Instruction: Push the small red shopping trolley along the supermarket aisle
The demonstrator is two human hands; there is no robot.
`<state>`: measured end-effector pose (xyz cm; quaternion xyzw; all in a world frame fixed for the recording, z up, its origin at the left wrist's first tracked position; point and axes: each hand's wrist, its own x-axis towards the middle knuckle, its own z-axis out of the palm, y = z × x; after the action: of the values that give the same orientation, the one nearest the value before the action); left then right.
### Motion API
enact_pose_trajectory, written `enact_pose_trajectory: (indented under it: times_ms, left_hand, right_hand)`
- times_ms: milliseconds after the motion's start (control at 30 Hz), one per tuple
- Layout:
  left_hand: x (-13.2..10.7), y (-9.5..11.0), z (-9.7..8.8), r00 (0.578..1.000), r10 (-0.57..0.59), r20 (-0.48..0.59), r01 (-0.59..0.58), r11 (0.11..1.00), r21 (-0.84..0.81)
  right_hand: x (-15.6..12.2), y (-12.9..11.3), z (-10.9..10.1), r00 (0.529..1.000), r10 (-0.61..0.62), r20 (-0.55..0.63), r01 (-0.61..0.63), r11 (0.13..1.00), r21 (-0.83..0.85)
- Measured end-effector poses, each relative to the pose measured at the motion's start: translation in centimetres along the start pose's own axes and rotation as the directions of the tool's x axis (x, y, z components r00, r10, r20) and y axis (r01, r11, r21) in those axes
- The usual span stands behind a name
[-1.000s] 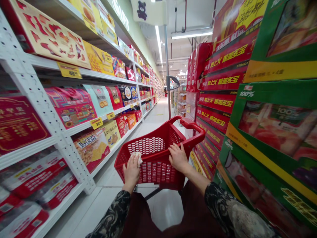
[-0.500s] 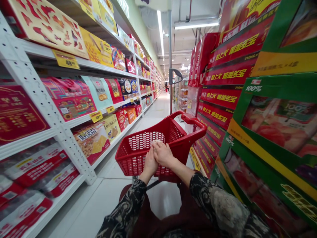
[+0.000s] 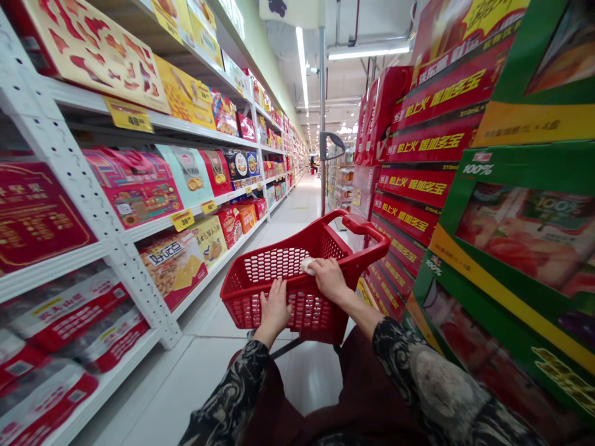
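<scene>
A red plastic shopping cart (image 3: 260,275) with perforated walls stands right in front of me, its handle (image 3: 369,230) pointing to the right. My left hand (image 3: 275,310) lies against the near side wall below the rim, its fingers spread. In my right hand (image 3: 329,279) a crumpled white wad, like a tissue or cloth (image 3: 307,266), is pinched between the fingers. That hand rests at the cart's near rim, right of my left hand. The inside of the cart shows only in part.
White shelves (image 3: 111,260) of boxed snacks line the left. On the right rise stacked red drink cartons (image 3: 418,145) and green juice boxes (image 3: 520,210). A grey metal pole (image 3: 322,111) stands beyond the cart. The tiled aisle (image 3: 300,192) runs ahead, with a person (image 3: 313,164) far off.
My hands, clasped together before, have come apart. The right one moved right with the white wad, now visible; the left one opened and came down against the cart's side. The cart barely shifted.
</scene>
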<state>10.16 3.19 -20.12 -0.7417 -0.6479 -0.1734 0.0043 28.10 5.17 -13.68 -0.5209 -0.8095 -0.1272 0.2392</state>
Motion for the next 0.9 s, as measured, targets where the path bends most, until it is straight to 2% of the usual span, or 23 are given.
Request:
enact_pose_trajectory:
  times_ms: [67,167,267,367,533,600,700,833,900]
  left_hand:
    - [0.0,0.0,0.2,1.0,0.006,-0.009,-0.006,1.0,0.017]
    - [0.0,0.0,0.5,0.999,0.0,-0.036,0.001,1.0,0.026]
    - [0.0,0.1,0.7,0.998,-0.015,-0.056,0.017,1.0,0.021]
    - [0.0,0.2,0.7,0.998,-0.017,-0.054,0.018,1.0,0.023]
    - [0.0,0.2,0.3,0.999,-0.005,-0.032,0.007,0.998,0.064]
    - [0.1,0.2,0.1,1.0,-0.005,-0.019,0.006,0.997,0.08]
    - [0.1,0.3,-0.1,1.0,-0.005,-0.002,0.005,0.996,0.088]
    - [0.2,0.5,0.0,1.0,-0.016,-0.008,0.016,0.998,0.063]
    - [0.1,0.5,0.1,1.0,-0.023,-0.012,0.024,0.999,0.044]
  right_hand:
    - [-0.4,2.5,-2.2,0.987,0.054,-0.149,-0.056,0.998,-0.008]
    - [-1.1,6.2,-4.9,0.934,0.174,-0.312,-0.205,0.976,-0.069]
    - [-2.0,8.2,-5.6,0.922,0.246,-0.299,-0.293,0.948,-0.121]
    - [-2.6,7.2,-4.2,0.955,0.218,-0.199,-0.244,0.963,-0.114]
    - [-2.5,2.0,-0.7,0.996,0.078,-0.052,-0.081,0.995,-0.054]
    - [-2.2,0.9,0.0,0.999,0.045,-0.007,-0.045,0.999,-0.03]
    - [-1.9,1.4,-0.4,0.998,0.062,-0.03,-0.063,0.998,-0.022]
    - [-2.0,4.5,-2.7,0.968,0.188,-0.167,-0.204,0.976,-0.082]
    - [-2.1,5.5,-3.7,0.954,0.226,-0.197,-0.251,0.962,-0.111]
